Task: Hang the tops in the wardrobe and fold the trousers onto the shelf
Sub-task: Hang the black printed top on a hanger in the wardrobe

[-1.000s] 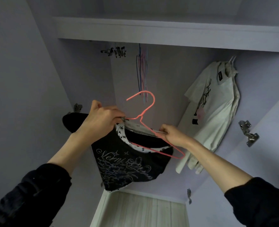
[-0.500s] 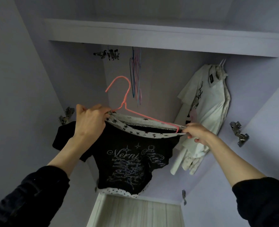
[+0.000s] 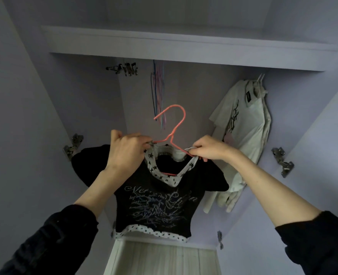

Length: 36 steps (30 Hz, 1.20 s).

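A black top (image 3: 156, 207) with silver print and a white star-patterned neckline hangs on a pink wire hanger (image 3: 175, 124) in front of the open wardrobe. My left hand (image 3: 127, 149) pinches the left side of the neckline where it meets the hanger's arm. My right hand (image 3: 208, 148) pinches the right side of the neckline and the hanger's other arm. The hook points up and left, free of any rail. A white printed T-shirt (image 3: 243, 139) hangs inside the wardrobe at the right.
Several thin coloured hangers (image 3: 157, 90) hang at the back centre beneath the upper shelf (image 3: 184, 46). Metal clips (image 3: 125, 68) sit at the top left. Door hinges (image 3: 73, 146) (image 3: 282, 161) stick out on both sides. Pale drawers (image 3: 160, 259) lie below.
The hanger has turned upright and shifted to the centre. My right hand has moved in along the neckline, and the top now hangs squarely with both shoulders over the hanger.
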Tool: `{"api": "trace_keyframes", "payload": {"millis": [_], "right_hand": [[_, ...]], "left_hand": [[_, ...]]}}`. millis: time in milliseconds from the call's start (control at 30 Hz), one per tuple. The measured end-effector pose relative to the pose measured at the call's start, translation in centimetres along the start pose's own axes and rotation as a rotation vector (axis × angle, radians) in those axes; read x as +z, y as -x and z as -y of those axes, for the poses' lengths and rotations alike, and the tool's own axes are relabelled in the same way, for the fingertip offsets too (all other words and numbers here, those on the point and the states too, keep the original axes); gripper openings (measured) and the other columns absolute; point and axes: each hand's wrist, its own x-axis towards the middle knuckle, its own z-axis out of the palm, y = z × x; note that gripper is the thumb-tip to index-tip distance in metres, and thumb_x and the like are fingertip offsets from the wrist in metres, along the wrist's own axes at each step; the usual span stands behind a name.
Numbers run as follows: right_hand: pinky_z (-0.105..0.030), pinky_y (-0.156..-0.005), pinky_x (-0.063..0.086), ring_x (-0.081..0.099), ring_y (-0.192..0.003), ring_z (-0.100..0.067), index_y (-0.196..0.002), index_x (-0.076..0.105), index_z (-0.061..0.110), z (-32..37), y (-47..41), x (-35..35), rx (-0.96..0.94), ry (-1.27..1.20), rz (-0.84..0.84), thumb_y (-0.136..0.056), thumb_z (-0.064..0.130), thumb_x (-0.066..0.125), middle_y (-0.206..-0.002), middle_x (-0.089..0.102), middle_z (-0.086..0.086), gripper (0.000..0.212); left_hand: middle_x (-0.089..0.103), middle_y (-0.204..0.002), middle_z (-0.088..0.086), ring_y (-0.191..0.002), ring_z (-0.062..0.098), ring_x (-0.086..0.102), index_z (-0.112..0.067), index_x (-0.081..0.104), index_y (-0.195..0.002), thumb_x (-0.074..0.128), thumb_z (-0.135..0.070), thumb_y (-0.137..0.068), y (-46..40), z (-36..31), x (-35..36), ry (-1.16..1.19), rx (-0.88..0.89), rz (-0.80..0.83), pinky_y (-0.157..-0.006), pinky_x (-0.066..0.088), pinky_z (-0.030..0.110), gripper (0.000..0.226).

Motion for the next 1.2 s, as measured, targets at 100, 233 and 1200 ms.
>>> {"api": "trace_keyframes", "payload": {"millis": [100, 233, 1200], "right_hand": [[-0.025, -0.066, 0.039, 0.056, -0.062, -0.009, -0.088, 0.067, 0.014, -0.2, 1.2, -1.0, -0.018, -0.157, 0.17, -0.089, 0.044, 0.057, -0.073, 0.063, 0.004, 0.032], [-0.031, -0.085, 0.041, 0.053, -0.089, -0.01, -0.1, 0.068, 0.015, -1.2, 0.7, -1.2, -0.054, 0.026, 0.113, -0.085, 0.033, 0.067, -0.081, 0.058, 0.012, 0.024], [-0.027, -0.08, 0.039, 0.044, -0.091, -0.017, -0.097, 0.06, -0.001, -5.9, 0.4, 1.0, -0.428, 0.157, -0.919, -0.09, 0.021, 0.052, -0.096, 0.053, -0.013, 0.024]], "left_hand": [[0.072, -0.076, -0.001, -0.065, 0.028, 0.061, -0.018, 0.073, -0.08, 0.064, -0.009, -0.085, 0.2, 1.2, 0.1, 0.011, -0.057, -0.038, -0.067, 0.01, 0.028, 0.014], [0.07, -0.064, 0.004, -0.058, 0.032, 0.062, -0.015, 0.073, -0.075, 0.069, -0.008, -0.081, 0.5, 2.4, 0.7, 0.051, -0.074, -0.118, -0.069, 0.018, 0.032, 0.01], [0.067, -0.077, 0.003, -0.071, 0.028, 0.06, -0.01, 0.068, -0.099, 0.047, -0.02, -0.088, 0.7, 3.7, 2.4, -0.16, 0.05, -0.293, -0.071, 0.029, 0.033, 0.026]]}}
